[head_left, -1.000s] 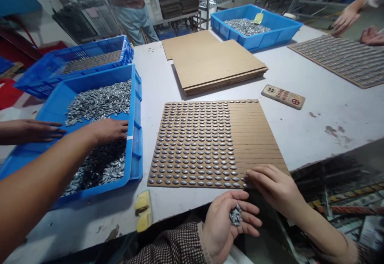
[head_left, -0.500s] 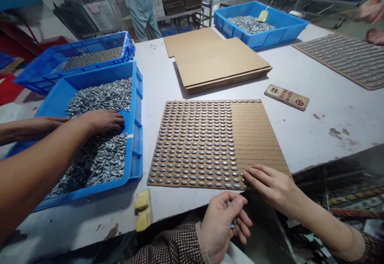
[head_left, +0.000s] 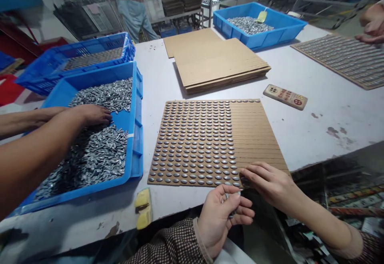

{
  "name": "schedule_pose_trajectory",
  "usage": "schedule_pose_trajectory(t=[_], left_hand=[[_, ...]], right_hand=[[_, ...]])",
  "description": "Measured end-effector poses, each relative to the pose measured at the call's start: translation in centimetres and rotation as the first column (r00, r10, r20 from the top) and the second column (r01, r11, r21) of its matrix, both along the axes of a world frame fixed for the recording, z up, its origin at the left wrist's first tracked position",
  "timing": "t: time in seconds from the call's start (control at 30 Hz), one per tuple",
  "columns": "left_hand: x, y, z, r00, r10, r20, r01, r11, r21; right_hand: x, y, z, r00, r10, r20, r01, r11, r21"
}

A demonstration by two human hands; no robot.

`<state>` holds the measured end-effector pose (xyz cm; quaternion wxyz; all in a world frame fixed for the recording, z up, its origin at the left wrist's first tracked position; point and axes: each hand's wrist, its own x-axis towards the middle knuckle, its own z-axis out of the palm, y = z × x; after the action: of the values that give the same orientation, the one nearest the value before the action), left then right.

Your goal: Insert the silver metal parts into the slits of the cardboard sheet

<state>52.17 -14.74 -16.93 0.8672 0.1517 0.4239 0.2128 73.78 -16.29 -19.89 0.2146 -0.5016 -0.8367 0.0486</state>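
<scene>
My left hand [head_left: 223,216], palm up below the near edge of the cardboard sheet, is curled around several small silver metal pieces. Close to its right, my right hand [head_left: 270,184] rests at the sheet's near right part with fingers together; whatever is under its fingertips is hidden. Rows of oval silver pieces [head_left: 192,144] cover the left and middle of the grooved cardboard sheet [head_left: 255,136], and one row runs on along the far edge. Bare grooves show on the right side.
A blue bin of silver pieces [head_left: 137,136] stands at left, with another person's hands [head_left: 93,116] in it. Behind are a blue crate [head_left: 129,48], stacked cardboard [head_left: 219,64] and a blue tub [head_left: 255,40]. A yellow object [head_left: 143,208] lies near the front edge.
My left hand has risen slightly toward the sheet's near edge, its fingers a little more spread. My right hand has shifted slightly left. The other person's hands moved left in the bin.
</scene>
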Motion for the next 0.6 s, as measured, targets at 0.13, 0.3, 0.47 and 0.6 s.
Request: schedule_pose_trajectory(t=[0.13, 0.3, 0.47, 0.6], left_hand=[[-0.1, 0.1, 0.1, 1.000, -0.003, 0.026, 0.003, 1.000, -0.019], [0.0, 0.1, 0.3, 0.997, 0.020, 0.079, -0.018, 1.000, -0.024], [0.4, -0.2, 0.2, 0.987, 0.073, 0.142, -0.075, 0.997, 0.009], [0.3, -0.1, 0.2, 0.986, -0.011, 0.164, 0.012, 1.000, -0.001]], right_hand=[[-0.9, -1.1, 1.2, 0.964, -0.136, -0.227, 0.121, 0.990, -0.076], [-2.9, -3.0, 3.0, 0.906, -0.151, -0.395, 0.089, 0.981, -0.171], [-4.4, -3.5, 3.7, 0.905, -0.134, -0.404, 0.047, 0.975, -0.219], [-4.3, -3.0, 4.0, 0.912, -0.117, -0.394, -0.002, 0.957, -0.289]])
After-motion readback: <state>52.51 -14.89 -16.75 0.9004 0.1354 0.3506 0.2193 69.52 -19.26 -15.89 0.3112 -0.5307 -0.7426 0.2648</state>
